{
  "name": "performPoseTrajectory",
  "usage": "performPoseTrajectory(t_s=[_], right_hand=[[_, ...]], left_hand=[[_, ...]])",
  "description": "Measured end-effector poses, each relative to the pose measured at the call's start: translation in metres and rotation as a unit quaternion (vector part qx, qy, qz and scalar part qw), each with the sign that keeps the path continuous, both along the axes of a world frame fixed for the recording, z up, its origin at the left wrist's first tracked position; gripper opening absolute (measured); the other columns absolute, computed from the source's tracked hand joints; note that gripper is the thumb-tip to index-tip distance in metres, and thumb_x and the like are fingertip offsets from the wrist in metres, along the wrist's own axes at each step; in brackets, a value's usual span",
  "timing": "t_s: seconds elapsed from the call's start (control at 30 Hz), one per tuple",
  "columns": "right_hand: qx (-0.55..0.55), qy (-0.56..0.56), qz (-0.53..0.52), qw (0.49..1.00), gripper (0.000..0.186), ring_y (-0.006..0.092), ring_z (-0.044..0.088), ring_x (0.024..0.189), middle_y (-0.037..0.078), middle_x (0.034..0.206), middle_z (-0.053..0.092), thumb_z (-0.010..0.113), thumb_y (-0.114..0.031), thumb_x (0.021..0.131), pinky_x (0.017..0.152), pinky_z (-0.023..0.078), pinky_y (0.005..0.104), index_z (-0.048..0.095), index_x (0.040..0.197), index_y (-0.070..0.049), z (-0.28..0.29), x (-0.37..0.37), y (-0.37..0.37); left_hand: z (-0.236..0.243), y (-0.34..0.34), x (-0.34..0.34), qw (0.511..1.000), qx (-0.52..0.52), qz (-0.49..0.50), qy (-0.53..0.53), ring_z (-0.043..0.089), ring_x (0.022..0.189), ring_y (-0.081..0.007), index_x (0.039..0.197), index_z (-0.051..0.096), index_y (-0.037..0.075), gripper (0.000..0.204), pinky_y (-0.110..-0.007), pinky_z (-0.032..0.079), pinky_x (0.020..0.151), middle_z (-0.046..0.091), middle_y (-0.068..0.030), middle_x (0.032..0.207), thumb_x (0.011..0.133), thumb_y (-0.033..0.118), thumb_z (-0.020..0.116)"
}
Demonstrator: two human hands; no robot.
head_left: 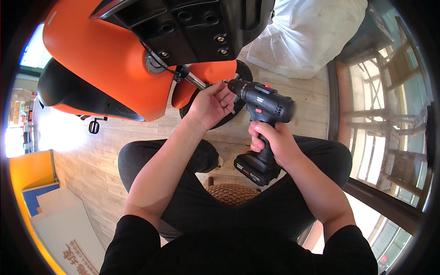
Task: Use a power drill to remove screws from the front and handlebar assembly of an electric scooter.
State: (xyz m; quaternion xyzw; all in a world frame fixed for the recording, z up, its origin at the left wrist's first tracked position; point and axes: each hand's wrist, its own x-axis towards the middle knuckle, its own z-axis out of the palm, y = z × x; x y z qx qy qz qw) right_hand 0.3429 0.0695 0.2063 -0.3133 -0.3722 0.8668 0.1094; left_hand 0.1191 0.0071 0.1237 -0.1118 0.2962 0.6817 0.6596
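My right hand is wrapped around the grip of a black cordless drill, which is held level with its chuck pointing left. A battery pack forms the drill's base. My left hand is palm up with curled fingers. Its thumb and index fingertips meet right at the chuck's tip, and whatever small piece they pinch is too small to make out. Just beyond is an orange scooter with a silver fork tube and a front wheel. Above it sits a black plastic part with several bolts.
A pedal sticks out from the scooter at the left. A white covered bundle lies at the far right, beside a glass door. Between my legs is a woven stool seat. A pale box stands at the lower left.
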Motion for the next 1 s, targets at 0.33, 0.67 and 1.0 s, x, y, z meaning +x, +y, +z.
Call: performPoseTrajectory(t_s=[0.33, 0.67, 1.0], right_hand=[[0.037, -0.025, 0.025, 0.999, 0.014, 0.0113, 0.051, 0.059, 0.007, 0.081, 0.058, 0.064, -0.014, 0.094, 0.057, 0.043, 0.0294, 0.057, 0.098, -0.002, -0.004, 0.0, 0.007], [-0.016, -0.066, -0.007, 0.998, 0.023, 0.0121, 0.059, 0.066, 0.006, 0.086, 0.065, 0.066, -0.022, 0.094, 0.059, 0.049, 0.0272, 0.062, 0.105, -0.003, 0.006, -0.007, -0.002], [0.018, -0.041, -0.03, 0.999, 0.024, 0.0095, 0.057, 0.067, 0.005, 0.09, 0.065, 0.064, -0.023, 0.098, 0.059, 0.048, 0.0263, 0.059, 0.111, -0.004, -0.003, 0.002, -0.005]], left_hand=[[0.045, 0.0, 0.041, 0.994, 0.004, -0.103, -0.045, 0.065, 0.098, -0.0259, 0.116, 0.059, 0.007, 0.047, -0.043, 0.051, 0.092, 0.068, -0.0079, 0.107, 0.104, 0.051, 0.047], [0.033, -0.01, 0.051, 0.985, 0.046, -0.144, 0.081, 0.062, 0.069, -0.021, 0.119, 0.061, 0.01, 0.049, -0.034, 0.047, 0.062, 0.069, -0.0079, 0.093, 0.1, 0.054, 0.054], [0.031, -0.006, 0.058, 0.985, 0.056, -0.113, 0.118, 0.062, 0.069, -0.0155, 0.117, 0.061, 0.01, 0.039, -0.03, 0.05, 0.061, 0.069, -0.0061, 0.091, 0.1, 0.045, 0.059]])
